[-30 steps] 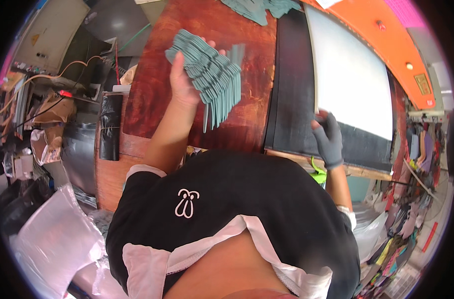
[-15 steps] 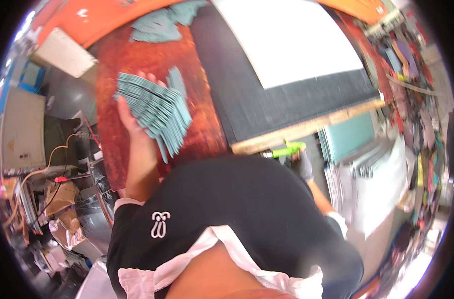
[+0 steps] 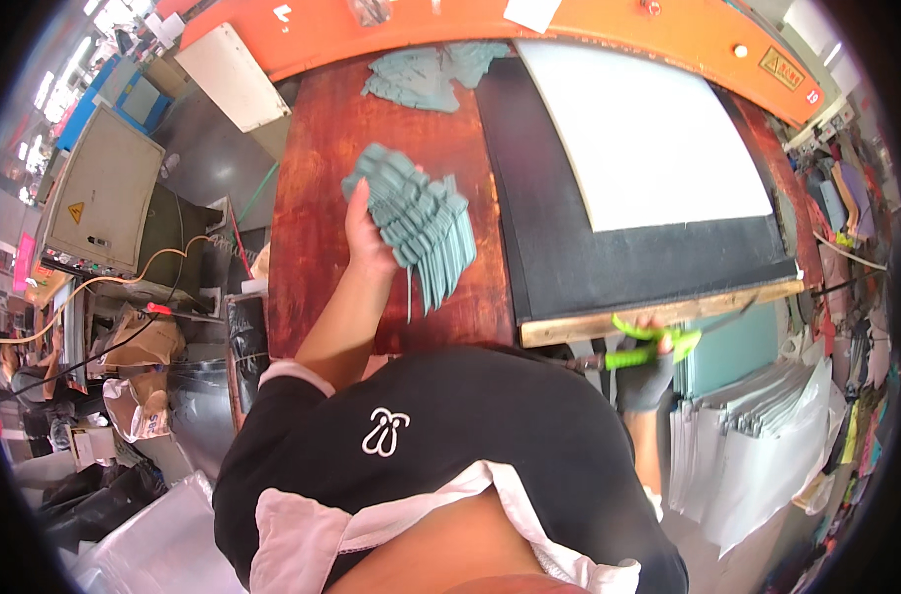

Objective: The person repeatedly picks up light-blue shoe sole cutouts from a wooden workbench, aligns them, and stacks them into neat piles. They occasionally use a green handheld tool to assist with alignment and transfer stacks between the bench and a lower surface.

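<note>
My left hand (image 3: 368, 238) is wrapped round a thick stack of cut teal pieces (image 3: 411, 208), held over the red-brown board (image 3: 317, 228). Its thumb lies along the stack's left side, and the layers fan out toward the lower right. Close to my body, just off the wooden front edge, my gloved right hand (image 3: 645, 378) grips a bright green hand tool (image 3: 684, 345) with dark parts; its exact kind cannot be made out. More loose teal pieces (image 3: 416, 79) lie in a pile at the board's far end.
A white sheet (image 3: 658, 148) lies on the black mat (image 3: 589, 272), bordered in front by a wooden strip (image 3: 668, 309). An orange machine beam (image 3: 450, 25) spans the back. Stacked teal and white sheets (image 3: 747, 416) stand at lower right. A grey cabinet (image 3: 104, 188) is at left.
The view has shifted, so the board and mat sit farther right. The teal stack is now tipped differently in my left hand. My right hand has turned the green tool, showing more of it.
</note>
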Demonstrator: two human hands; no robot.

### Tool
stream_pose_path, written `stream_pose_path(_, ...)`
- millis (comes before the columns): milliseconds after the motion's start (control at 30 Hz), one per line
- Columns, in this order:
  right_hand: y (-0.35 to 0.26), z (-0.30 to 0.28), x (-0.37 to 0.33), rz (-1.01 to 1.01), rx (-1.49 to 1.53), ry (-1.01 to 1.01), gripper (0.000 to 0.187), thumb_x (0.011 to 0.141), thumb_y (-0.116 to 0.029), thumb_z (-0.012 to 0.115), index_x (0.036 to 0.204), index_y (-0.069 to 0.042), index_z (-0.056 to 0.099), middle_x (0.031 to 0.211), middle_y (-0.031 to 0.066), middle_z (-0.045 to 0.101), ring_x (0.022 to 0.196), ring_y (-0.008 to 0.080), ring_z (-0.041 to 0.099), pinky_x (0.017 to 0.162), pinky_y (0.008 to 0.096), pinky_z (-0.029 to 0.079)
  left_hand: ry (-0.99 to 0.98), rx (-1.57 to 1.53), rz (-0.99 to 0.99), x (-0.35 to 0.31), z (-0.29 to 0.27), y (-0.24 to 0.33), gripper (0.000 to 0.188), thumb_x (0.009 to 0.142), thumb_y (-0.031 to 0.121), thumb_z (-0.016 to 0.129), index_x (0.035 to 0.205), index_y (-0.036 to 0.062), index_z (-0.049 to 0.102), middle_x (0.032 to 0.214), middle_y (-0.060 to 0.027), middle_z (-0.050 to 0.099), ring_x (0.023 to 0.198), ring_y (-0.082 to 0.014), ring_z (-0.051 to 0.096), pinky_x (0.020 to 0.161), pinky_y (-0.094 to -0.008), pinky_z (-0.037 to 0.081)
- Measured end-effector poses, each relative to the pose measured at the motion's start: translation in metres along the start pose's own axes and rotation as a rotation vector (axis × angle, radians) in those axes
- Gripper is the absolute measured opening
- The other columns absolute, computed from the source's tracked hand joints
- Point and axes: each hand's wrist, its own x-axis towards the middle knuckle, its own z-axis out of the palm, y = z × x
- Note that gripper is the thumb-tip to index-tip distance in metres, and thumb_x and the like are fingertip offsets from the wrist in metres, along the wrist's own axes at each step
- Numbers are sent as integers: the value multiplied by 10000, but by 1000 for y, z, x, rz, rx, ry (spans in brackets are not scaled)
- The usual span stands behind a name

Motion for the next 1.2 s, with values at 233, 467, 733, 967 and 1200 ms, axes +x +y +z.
stream_pose_path(233,50,74,-5,471,-771,-1100,530,722,-278,734,1128,17,564,1032,109,649,965,187,600,850,333,471,-103,60,-47,-3,12,-22,593,897,467,460,1308,40,463,1295,-159,517,1202,-327,494,1027,-536,373)
stream_pose_path(467,24,25,-37,56,-903,-514,299,821,-250,678,987,-13,604,784,37,589,715,132,542,648,285,444,59,346,60,-49,30,-25,665,824,412,586,1337,30,403,1309,-191,483,1178,-361,497,1021,-516,381)
stream_pose_path(733,-30,-66,-160,9,-1633,-213,272,813,-280,678,973,-68,619,823,152,643,766,286,630,680,348,483,-96,398,-190,-86,82,-136,737,777,313,663,1380,35,341,1334,-160,466,1162,-335,514,1025,-510,390)
stream_pose_path(967,-76,-118,-235,-2,-1404,4,525,768,-471,683,1060,-48,574,800,194,653,772,383,643,688,420,502,-212,348,-473,-117,102,-260,747,776,358,655,1377,33,354,1343,-183,456,1190,-359,492,1044,-525,368)
stream_pose_path(1200,-93,-152,-268,-116,-1465,199,572,751,-479,686,1053,-30,500,759,206,640,735,376,644,642,441,496,-307,381,-750,-142,104,-323,795,723,329,708,1371,46,347,1332,-164,462,1189,-305,499,1046,-491,386)
